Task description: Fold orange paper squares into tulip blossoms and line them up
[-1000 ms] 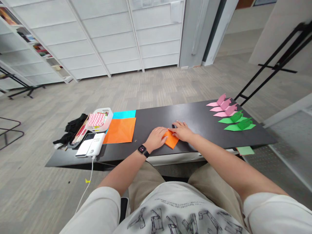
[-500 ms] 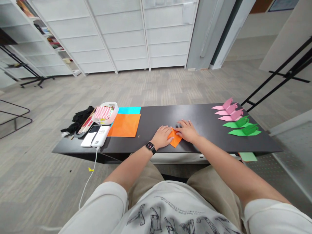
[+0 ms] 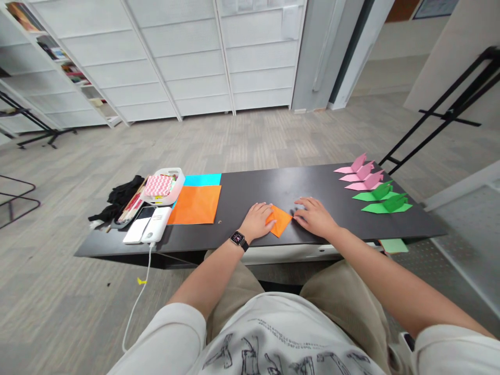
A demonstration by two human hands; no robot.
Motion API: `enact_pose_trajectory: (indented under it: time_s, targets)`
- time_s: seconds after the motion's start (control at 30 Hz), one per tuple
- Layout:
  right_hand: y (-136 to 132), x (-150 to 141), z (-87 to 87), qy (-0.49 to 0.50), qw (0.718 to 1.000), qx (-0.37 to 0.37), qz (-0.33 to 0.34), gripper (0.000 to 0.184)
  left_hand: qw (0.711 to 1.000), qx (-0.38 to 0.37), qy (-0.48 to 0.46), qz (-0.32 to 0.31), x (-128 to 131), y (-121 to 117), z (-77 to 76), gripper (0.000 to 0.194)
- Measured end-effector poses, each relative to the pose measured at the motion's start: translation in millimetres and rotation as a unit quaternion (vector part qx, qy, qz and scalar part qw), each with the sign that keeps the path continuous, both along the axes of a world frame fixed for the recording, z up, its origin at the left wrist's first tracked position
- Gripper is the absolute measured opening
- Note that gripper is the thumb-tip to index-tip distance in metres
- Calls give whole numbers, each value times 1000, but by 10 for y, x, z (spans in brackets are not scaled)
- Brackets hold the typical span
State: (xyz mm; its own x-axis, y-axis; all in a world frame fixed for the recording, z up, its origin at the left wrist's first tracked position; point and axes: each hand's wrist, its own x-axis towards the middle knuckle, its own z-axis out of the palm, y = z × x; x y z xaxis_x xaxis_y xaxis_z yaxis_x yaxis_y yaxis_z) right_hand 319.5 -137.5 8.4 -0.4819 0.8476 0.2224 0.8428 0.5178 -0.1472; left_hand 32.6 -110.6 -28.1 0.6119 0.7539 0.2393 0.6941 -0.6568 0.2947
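Observation:
A small folded orange paper [image 3: 280, 220] lies on the black table [image 3: 250, 190] in front of me. My left hand [image 3: 258, 221], with a watch on its wrist, rests palm down on the paper's left part, fingers lying flat. My right hand [image 3: 314, 216] lies flat on the table just right of the paper, fingers spread, apart from it and holding nothing.
Flat orange sheets [image 3: 196, 204] over a cyan sheet [image 3: 203, 179] lie to the left, beside a white basket [image 3: 164, 187], a phone and power bank [image 3: 147, 231] and black cloth [image 3: 119, 198]. Pink [image 3: 357, 173] and green [image 3: 383, 198] folded papers sit at the right end.
My right hand has slid off the folded orange paper to the right and now lies on the bare table. My left hand stays on the paper.

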Motion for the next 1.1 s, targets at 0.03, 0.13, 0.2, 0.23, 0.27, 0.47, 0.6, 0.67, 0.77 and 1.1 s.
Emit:
enact_pose_trajectory:
  time_s: [0.03, 0.13, 0.2, 0.23, 0.27, 0.47, 0.6, 0.67, 0.77, 1.1]
  targets:
    - [43, -52, 0, 15, 1000, 1, -13, 28, 1000, 0, 0, -1, -2, -1, 0, 44]
    - [179, -273, -65, 47, 998, -3, -30, 35, 1000, 0, -2, 1, -9, -6, -2, 44]
    - [244, -410, -157, 45, 998, -7, -31, 35, 1000, -2, -2, 2, -12, -9, -1, 46]
    - [263, -459, -209, 41, 999, -8, -31, 35, 1000, -4, -1, 2, -11, -10, 3, 46]
    - [275, -491, -258, 39, 999, -11, -32, 34, 1000, -6, 1, 2, -9, -11, 9, 46]
    - [266, -484, -388, 58, 997, -9, -55, 32, 1000, 2, 7, -1, -24, -49, 113, 46]
    - [274, -482, -418, 79, 995, 10, -52, 30, 999, 27, 22, -18, -222, -171, 175, 44]
    - [288, -483, -447, 85, 995, 18, -46, 30, 998, 45, 31, -31, -378, -256, 188, 41]
    - [313, -476, -488, 91, 995, 19, -36, 30, 996, 64, 40, -37, -588, -371, 217, 36]
    - [311, -472, -530, 113, 992, 44, -23, 31, 997, 48, -36, -44, -144, -443, 267, 32]
